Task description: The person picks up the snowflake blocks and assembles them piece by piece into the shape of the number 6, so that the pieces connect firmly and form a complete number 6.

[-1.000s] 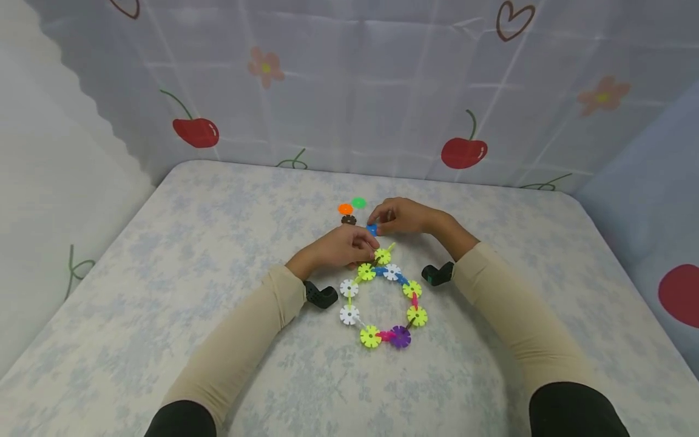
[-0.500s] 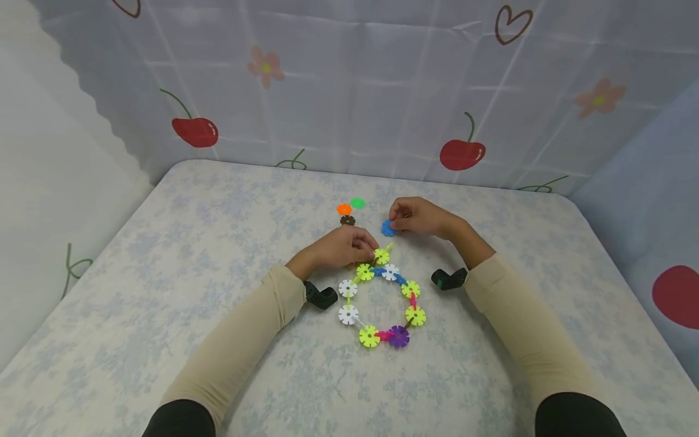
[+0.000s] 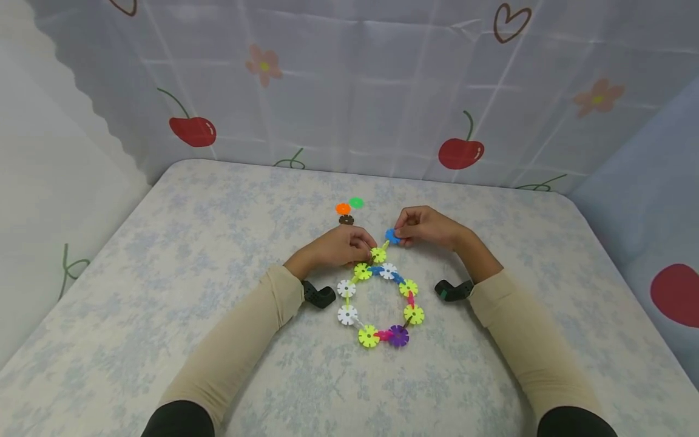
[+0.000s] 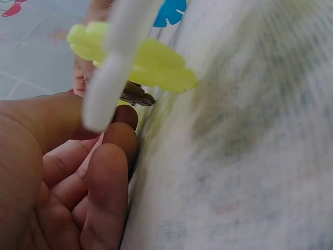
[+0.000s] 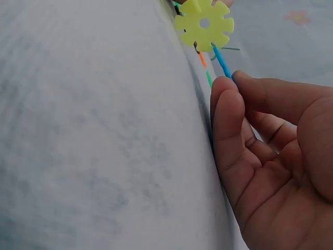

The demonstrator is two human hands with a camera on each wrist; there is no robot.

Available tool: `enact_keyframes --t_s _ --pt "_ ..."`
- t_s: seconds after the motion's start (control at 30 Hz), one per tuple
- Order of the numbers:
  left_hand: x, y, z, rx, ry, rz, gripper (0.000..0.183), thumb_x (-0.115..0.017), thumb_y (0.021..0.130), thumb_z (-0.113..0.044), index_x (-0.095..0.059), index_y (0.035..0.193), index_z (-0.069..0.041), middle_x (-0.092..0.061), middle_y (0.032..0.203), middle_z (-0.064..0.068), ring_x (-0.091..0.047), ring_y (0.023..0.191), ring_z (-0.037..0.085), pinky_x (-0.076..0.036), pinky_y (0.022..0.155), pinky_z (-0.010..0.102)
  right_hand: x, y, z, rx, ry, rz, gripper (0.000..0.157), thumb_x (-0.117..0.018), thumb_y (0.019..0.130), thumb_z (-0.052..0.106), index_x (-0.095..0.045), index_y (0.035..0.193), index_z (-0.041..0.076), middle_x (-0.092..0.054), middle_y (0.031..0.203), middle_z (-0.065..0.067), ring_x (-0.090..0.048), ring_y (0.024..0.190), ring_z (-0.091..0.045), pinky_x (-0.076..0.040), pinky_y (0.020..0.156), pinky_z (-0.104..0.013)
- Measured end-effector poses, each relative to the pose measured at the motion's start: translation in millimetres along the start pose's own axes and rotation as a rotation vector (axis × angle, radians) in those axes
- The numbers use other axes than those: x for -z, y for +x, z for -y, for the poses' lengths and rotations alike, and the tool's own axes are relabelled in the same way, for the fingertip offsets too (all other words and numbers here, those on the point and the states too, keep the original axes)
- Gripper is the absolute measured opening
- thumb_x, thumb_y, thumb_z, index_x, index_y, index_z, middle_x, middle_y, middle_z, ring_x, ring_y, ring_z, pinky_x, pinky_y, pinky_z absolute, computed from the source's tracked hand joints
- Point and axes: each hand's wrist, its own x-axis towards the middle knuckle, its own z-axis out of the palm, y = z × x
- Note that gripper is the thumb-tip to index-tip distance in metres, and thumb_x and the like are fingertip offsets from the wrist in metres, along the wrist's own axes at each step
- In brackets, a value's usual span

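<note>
A ring-shaped chain of interlocking notched discs lies on the table, in yellow-green, white, purple, pink and blue. A short tail of discs sticks out at its far side. There my left hand grips the chain close to a yellow-green disc; a brown disc shows at its fingertips in the left wrist view. My right hand pinches a blue notched disc between thumb and fingers. In the right wrist view the blue disc's edge meets the rim of the upright yellow-green disc that ends the tail.
Beyond my left hand lie three loose discs: orange, green and brown. Each wrist carries a black camera mount. A patterned cloth covers the table, and a printed curtain hangs behind it.
My right hand has carried the blue disc right, away from the left fingers, then back toward the viewer to the tail's end disc. The left hand has stayed nearly still.
</note>
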Motion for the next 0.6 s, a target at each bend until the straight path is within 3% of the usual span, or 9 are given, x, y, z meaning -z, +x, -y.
enact_keyframes --t_s 0.33,0.6 --pt "0.2 0.5 2.6 -0.013 -0.002 0.006 0.023 -0.06 0.101 -0.009 -0.064 0.123 -0.002 -0.071 0.097 0.005 -0.062 0.078 0.018 -0.052 0.066 0.031 -11.3 -5 2 -0.035 0.09 -0.072 0.015 -0.066 0.098 0.005 -0.061 0.102 -0.008 -0.07 0.092 -0.016 -0.07 0.078 -0.019 -0.058 0.077 -0.031" --pt "0.7 2.2 2.3 -0.02 -0.008 0.02 0.023 -0.059 0.102 -0.008 -0.063 0.124 -0.001 -0.069 0.096 0.007 -0.06 0.074 0.019 -0.051 0.066 0.03 -14.3 -9 4 -0.079 0.118 -0.049 0.014 -0.067 0.098 0.004 -0.058 0.1 -0.006 -0.07 0.092 -0.015 -0.072 0.082 -0.02 -0.059 0.079 -0.033"
